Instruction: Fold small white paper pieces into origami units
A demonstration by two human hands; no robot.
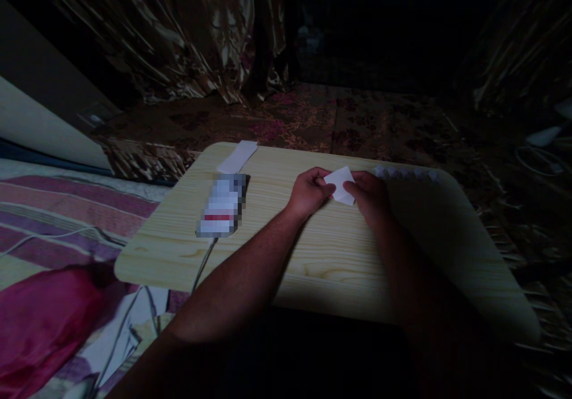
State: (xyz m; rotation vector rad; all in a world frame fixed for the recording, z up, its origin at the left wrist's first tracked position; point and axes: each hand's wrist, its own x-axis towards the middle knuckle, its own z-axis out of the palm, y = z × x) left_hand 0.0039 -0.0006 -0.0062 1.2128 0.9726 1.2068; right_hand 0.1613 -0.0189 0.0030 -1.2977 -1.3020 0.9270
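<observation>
A small white piece of folded paper (pixel 341 180) is held up over the wooden table (pixel 250 256), pinched between both hands. My left hand (pixel 309 193) grips its left edge, thumb on top and fingers behind. On the other side, my right hand (pixel 370 194) presses its thumb onto the paper, with the fingers curled behind it. Just beyond the right hand, several small folded white paper pieces (pixel 406 174) sit in a row near the table's far edge. The fingertips behind the paper are hidden.
A phone (pixel 221 205), blurred out, lies on the left of the table with a cable (pixel 203 265) running off the front edge. Behind it lies a white paper strip (pixel 238 156). A striped bedspread (pixel 53 208) and a pink cloth (pixel 49 321) are at left. Patterned curtains (pixel 201 30) hang behind.
</observation>
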